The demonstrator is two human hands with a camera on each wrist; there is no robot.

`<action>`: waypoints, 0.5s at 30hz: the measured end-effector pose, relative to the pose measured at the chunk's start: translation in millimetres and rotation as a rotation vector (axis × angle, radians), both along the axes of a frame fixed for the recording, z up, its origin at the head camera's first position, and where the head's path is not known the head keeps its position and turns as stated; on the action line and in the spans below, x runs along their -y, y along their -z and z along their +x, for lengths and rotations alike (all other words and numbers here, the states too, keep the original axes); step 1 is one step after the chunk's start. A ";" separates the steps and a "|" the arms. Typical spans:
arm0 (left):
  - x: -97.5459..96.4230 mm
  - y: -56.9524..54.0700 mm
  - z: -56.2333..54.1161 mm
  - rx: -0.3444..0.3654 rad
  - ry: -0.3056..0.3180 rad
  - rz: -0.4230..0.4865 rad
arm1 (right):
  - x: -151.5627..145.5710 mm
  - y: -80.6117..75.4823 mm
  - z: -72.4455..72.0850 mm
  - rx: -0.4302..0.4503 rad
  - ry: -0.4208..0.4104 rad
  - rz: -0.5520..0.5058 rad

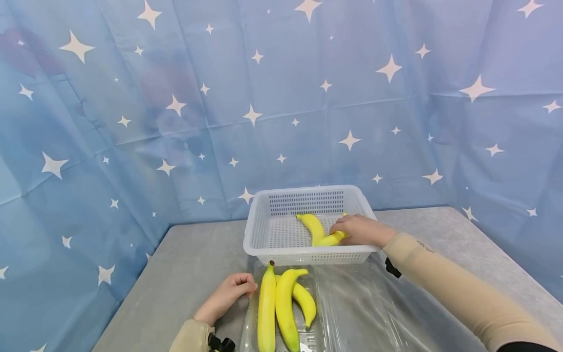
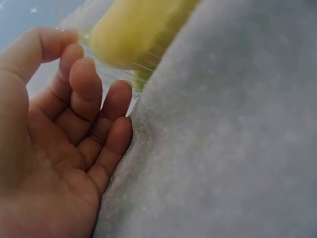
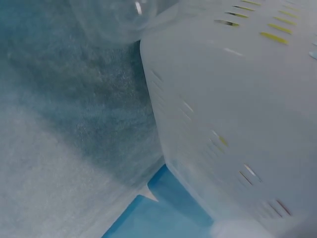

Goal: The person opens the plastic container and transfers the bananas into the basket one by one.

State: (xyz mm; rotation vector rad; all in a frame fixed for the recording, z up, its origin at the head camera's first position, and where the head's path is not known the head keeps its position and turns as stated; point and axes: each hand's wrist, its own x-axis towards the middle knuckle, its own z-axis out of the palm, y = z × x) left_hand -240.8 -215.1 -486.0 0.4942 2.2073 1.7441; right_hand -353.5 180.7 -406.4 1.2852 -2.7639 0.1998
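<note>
In the head view, my right hand (image 1: 358,230) reaches into the white plastic basket (image 1: 303,255) and grips a yellow banana (image 1: 332,239), covering part of it. Another banana (image 1: 311,226) lies beside it on the basket floor. Nearer to me, a clear plastic tray (image 1: 323,313) holds three bananas, among them a long straight one (image 1: 266,313) and a curved one (image 1: 286,305). My left hand (image 1: 233,292) rests at the tray's left edge, its fingers loosely bent. The left wrist view shows these fingertips (image 2: 121,94) right at the clear plastic side.
A grey table (image 1: 184,259) lies under everything. Clear plastic (image 1: 365,303) spreads to the right of the bananas, in front of the basket. Behind the table hangs a blue curtain (image 1: 281,137) with white stars. The right wrist view shows the basket's slotted outer wall (image 3: 213,99) up close.
</note>
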 end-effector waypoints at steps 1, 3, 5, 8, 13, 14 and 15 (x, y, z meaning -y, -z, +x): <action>-0.2 -0.1 0.9 -0.001 -0.003 -0.002 | 0.3 0.6 0.0 0.002 0.001 0.000; -0.7 0.1 2.0 -0.002 -0.006 -0.007 | 0.6 1.5 0.0 0.002 -0.001 0.000; -1.2 -0.4 2.6 -0.004 -0.011 -0.010 | 0.7 1.7 0.2 -0.003 -0.002 0.002; -1.7 -0.3 1.9 0.003 -0.018 -0.011 | 0.3 1.0 0.5 -0.015 -0.008 0.007; -1.4 0.6 -0.4 0.010 -0.017 -0.006 | 0.2 0.6 0.6 -0.012 0.001 0.015; -1.4 0.5 -0.5 0.013 -0.017 -0.005 | 0.2 0.9 0.5 -0.007 0.008 0.017; -1.2 0.7 -0.7 0.014 -0.016 -0.006 | 0.2 1.0 0.5 -0.005 0.009 0.020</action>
